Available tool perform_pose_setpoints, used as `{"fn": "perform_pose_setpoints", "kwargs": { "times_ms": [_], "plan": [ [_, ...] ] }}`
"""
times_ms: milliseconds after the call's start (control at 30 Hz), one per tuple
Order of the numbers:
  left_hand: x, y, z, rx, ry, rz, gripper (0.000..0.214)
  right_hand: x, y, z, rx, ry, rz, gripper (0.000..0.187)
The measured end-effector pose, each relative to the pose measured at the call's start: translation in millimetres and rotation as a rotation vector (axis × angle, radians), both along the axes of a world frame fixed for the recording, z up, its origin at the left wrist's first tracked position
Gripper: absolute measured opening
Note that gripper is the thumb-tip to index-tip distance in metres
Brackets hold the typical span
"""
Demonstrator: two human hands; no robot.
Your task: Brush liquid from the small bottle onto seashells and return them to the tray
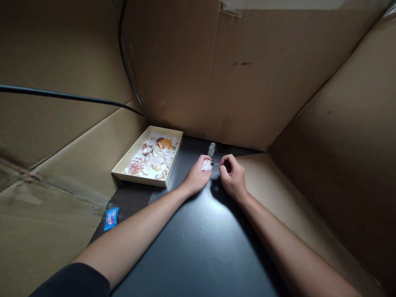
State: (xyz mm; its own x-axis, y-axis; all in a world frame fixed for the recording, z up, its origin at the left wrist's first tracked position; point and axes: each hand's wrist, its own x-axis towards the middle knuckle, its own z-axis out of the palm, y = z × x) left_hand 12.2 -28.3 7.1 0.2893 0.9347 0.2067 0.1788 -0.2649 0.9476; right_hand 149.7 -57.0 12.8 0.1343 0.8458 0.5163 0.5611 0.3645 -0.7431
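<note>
Pinched in the fingers of my left hand [199,176] is a small ribbed scallop shell [207,165], white with reddish-brown streaks. My right hand [232,175] is closed around the black handle of a thin applicator brush [217,164]. The brush's pale stem points left, and its dark tip is at the shell's right edge; I cannot tell whether they touch. Just behind my left hand stands a small clear bottle [211,149], its contents hard to make out.
A shallow cream box [123,175] at the left holds many shells in white, orange and striped red. A blue packet [111,218] lies near the table's left edge. Cardboard walls [198,74] enclose the dark table [185,243], and black cables [71,95] run along the left.
</note>
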Motion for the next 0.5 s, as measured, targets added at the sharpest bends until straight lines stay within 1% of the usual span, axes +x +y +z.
{"fn": "perform_pose_setpoints", "kwargs": {
  "times_ms": [33,133,167,267,400,500],
  "plan": [
    [0.0,-0.1,-0.1,0.0,0.0,-0.003,0.033,-0.1,0.1,0.1,0.008,0.0,0.003,0.007],
    [0.2,-0.3,-0.2,-0.001,-0.019,-0.016,0.031,-0.7,-0.1,0.5,0.031,-0.042,0.091,0.007],
    [0.3,-0.3,-0.3,-0.001,-0.016,-0.014,0.031,-0.8,-0.1,0.7,0.023,-0.038,0.093,0.008],
    [0.6,-0.4,-0.7,0.004,0.024,0.002,0.031,0.0,0.2,1.0,0.001,0.021,0.022,0.007],
    [0.6,-0.2,-1.3,0.016,0.047,-0.006,0.029,1.9,1.0,1.4,0.028,-0.016,0.066,0.007],
    [0.3,0.0,-1.5,0.02,0.069,0.0,0.029,3.1,1.4,1.7,-0.001,0.024,0.001,0.007]
  ]
}}
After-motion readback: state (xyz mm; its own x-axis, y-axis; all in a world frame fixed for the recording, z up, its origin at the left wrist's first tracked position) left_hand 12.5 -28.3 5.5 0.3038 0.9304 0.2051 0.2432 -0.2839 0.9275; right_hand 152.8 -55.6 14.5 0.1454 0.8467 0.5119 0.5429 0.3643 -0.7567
